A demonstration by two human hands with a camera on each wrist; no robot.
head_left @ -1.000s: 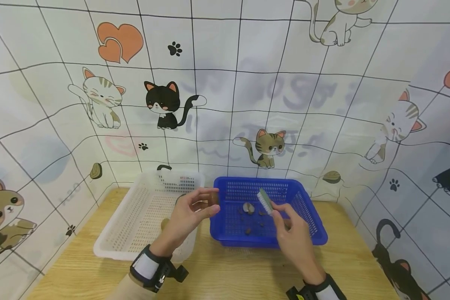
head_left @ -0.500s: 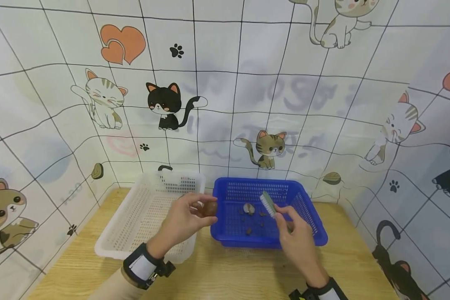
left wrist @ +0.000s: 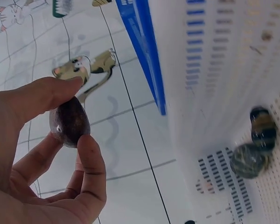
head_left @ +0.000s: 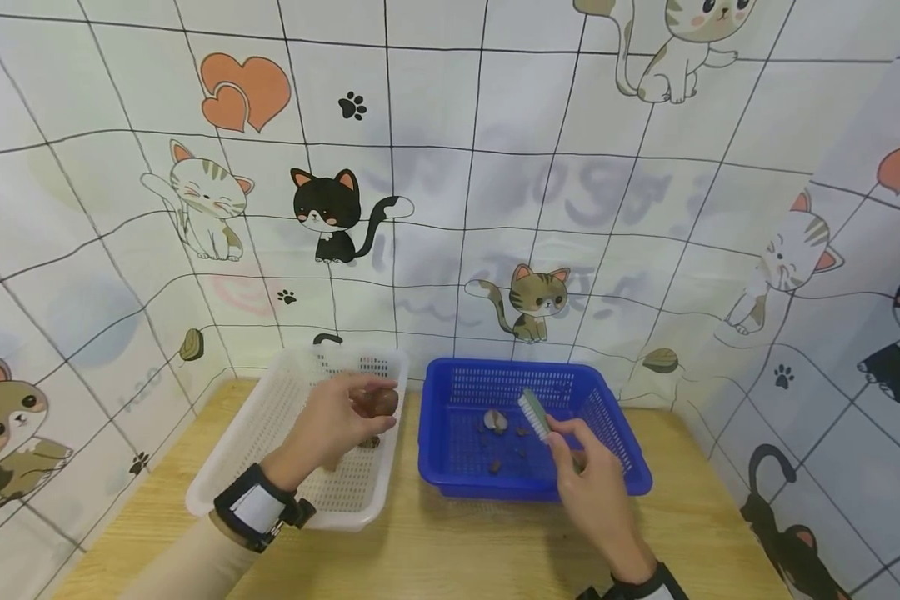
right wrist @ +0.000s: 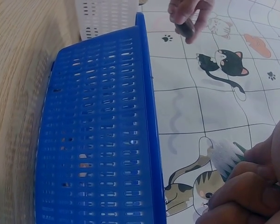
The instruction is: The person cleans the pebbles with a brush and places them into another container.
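Note:
My left hand (head_left: 322, 429) pinches a smooth, dark reddish-brown stone (left wrist: 70, 122) between thumb and fingertips. In the head view this hand is over the right side of the white basket (head_left: 193, 493). Inside that basket lie a dark banded stone (left wrist: 262, 128) and a grey-green stone (left wrist: 248, 161), close together. My right hand (head_left: 596, 483) grips a small scrubbing brush (head_left: 534, 415) with a green back and white bristles, above the right part of the blue basket (head_left: 495, 490). The brush handle is mostly hidden in the fingers.
A pale round piece (head_left: 496, 421) and several small brown bits (head_left: 494, 467) lie on the blue basket's floor. Both baskets stand side by side on a wooden table (head_left: 450, 550), with a narrow gap between them. A cat-print sheet (head_left: 435, 183) rises right behind.
My left hand has moved left, from the gap beside the blue basket to over the white one, carrying the stone. My right hand and the brush have barely shifted.

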